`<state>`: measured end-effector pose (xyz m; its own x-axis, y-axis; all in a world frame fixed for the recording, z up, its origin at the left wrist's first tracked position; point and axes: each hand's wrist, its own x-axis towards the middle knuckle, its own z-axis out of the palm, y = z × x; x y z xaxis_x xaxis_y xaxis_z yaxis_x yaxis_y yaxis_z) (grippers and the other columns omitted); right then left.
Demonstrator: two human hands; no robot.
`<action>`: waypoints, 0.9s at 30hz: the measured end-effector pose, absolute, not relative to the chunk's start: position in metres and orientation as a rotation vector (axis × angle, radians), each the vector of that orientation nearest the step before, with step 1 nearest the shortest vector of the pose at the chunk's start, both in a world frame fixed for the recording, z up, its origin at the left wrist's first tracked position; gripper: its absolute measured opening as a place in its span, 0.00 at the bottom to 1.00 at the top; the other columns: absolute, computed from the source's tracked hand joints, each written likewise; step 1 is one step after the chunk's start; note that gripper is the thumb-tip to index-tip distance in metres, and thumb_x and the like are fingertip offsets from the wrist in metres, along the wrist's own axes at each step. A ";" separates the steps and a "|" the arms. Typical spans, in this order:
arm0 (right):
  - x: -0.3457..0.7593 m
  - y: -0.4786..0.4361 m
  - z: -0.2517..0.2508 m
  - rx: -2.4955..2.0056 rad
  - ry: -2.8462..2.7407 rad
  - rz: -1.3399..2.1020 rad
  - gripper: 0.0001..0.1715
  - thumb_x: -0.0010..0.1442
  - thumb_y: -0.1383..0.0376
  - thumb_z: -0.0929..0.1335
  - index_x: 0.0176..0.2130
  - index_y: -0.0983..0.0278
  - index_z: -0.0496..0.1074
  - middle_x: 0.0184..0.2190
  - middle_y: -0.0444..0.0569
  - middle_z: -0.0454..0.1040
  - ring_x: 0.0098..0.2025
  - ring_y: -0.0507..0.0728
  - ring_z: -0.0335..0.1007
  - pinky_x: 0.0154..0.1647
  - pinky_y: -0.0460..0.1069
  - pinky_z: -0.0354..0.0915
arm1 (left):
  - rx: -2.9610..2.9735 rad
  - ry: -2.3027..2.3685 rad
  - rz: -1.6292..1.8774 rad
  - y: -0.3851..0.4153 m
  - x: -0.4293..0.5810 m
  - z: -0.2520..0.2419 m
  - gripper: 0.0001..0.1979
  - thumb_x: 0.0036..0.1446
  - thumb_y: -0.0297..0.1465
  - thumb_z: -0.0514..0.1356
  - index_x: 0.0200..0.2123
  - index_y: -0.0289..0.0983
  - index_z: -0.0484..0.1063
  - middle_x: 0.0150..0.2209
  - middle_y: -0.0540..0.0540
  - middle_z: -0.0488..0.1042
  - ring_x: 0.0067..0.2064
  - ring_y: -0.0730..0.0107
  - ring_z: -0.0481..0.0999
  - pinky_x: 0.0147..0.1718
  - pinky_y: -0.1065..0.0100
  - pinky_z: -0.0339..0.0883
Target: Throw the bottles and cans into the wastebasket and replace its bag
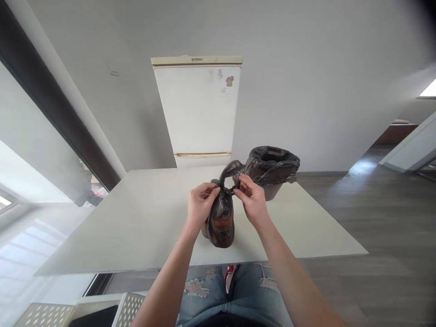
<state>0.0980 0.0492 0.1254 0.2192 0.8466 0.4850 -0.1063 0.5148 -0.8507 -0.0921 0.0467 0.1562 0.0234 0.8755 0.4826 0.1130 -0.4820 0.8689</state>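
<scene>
A filled dark plastic bag (pixel 221 222) stands on the white table (pixel 136 218) in front of me, something brownish showing through it. My left hand (pixel 200 204) pinches the bag's twisted top from the left. My right hand (pixel 250 200) pinches the loose end of the top from the right. Both hands are closed on the plastic at the bag's neck, which looks knotted. Just behind the bag stands a small bin (pixel 274 172) lined with another dark bag, its rim open.
A white two-door fridge (pixel 197 109) stands against the wall behind the table. A white perforated chair (pixel 85 311) is at the lower left. A window runs along the left. Grey wood floor (pixel 374 218) lies to the right.
</scene>
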 end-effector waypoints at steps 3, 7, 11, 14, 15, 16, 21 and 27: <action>0.097 0.049 0.123 -0.817 -1.102 0.654 0.15 0.55 0.62 0.78 0.44 0.58 0.82 0.54 0.52 0.75 0.55 0.62 0.72 0.56 0.57 0.71 | 1.707 1.090 1.656 0.037 -0.098 0.153 0.10 0.64 0.39 0.66 0.37 0.40 0.83 0.37 0.44 0.82 0.40 0.64 0.81 0.40 0.65 0.78; 0.091 0.045 0.124 -0.874 -1.078 0.630 0.14 0.58 0.60 0.78 0.44 0.59 0.78 0.45 0.51 0.77 0.46 0.60 0.73 0.51 0.56 0.71 | 1.709 1.174 1.746 0.031 -0.105 0.152 0.12 0.66 0.41 0.65 0.37 0.40 0.82 0.37 0.44 0.82 0.38 0.65 0.80 0.40 0.65 0.77; 0.082 0.039 0.129 -0.915 -1.045 0.687 0.17 0.60 0.55 0.77 0.44 0.58 0.75 0.42 0.50 0.78 0.44 0.59 0.74 0.50 0.55 0.72 | 1.617 1.185 1.710 0.035 -0.111 0.152 0.14 0.68 0.43 0.63 0.37 0.39 0.78 0.33 0.46 0.79 0.36 0.65 0.79 0.38 0.66 0.76; 0.078 0.039 0.131 -0.861 -1.076 0.850 0.25 0.61 0.51 0.77 0.52 0.54 0.68 0.49 0.49 0.80 0.47 0.59 0.76 0.51 0.55 0.72 | 1.552 1.103 1.630 0.040 -0.111 0.150 0.13 0.69 0.44 0.61 0.40 0.40 0.75 0.32 0.47 0.78 0.35 0.65 0.80 0.39 0.65 0.77; 0.079 0.040 0.131 -0.842 -1.077 0.923 0.24 0.63 0.49 0.75 0.52 0.54 0.68 0.48 0.49 0.81 0.46 0.59 0.77 0.50 0.55 0.73 | 1.534 1.077 1.610 0.041 -0.111 0.149 0.14 0.69 0.44 0.61 0.40 0.40 0.74 0.32 0.48 0.77 0.34 0.66 0.80 0.39 0.66 0.77; 0.080 0.041 0.131 -0.833 -1.083 0.986 0.23 0.65 0.46 0.73 0.51 0.55 0.68 0.45 0.49 0.82 0.44 0.59 0.78 0.48 0.55 0.73 | 1.523 1.056 1.599 0.041 -0.110 0.148 0.14 0.70 0.44 0.60 0.40 0.40 0.74 0.32 0.48 0.76 0.34 0.67 0.79 0.38 0.66 0.77; 0.082 0.033 0.138 -0.935 -1.392 0.942 0.23 0.61 0.46 0.75 0.48 0.58 0.79 0.36 0.47 0.80 0.39 0.58 0.75 0.42 0.52 0.71 | 1.525 1.030 1.648 0.041 -0.107 0.148 0.14 0.71 0.44 0.58 0.39 0.40 0.71 0.30 0.51 0.68 0.32 0.70 0.72 0.34 0.70 0.72; 0.071 0.015 0.150 -0.998 -1.416 0.779 0.14 0.57 0.52 0.79 0.33 0.60 0.83 0.31 0.48 0.80 0.31 0.57 0.73 0.34 0.53 0.72 | 1.903 1.137 1.685 0.050 -0.117 0.145 0.12 0.74 0.41 0.54 0.42 0.41 0.71 0.40 0.44 0.75 0.45 0.63 0.76 0.45 0.64 0.71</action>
<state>0.0713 0.0149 0.1499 0.0423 0.9062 0.4208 0.1304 0.4126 -0.9016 -0.1171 0.0498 0.1450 -0.0321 0.7523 0.6581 0.3286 -0.6139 0.7178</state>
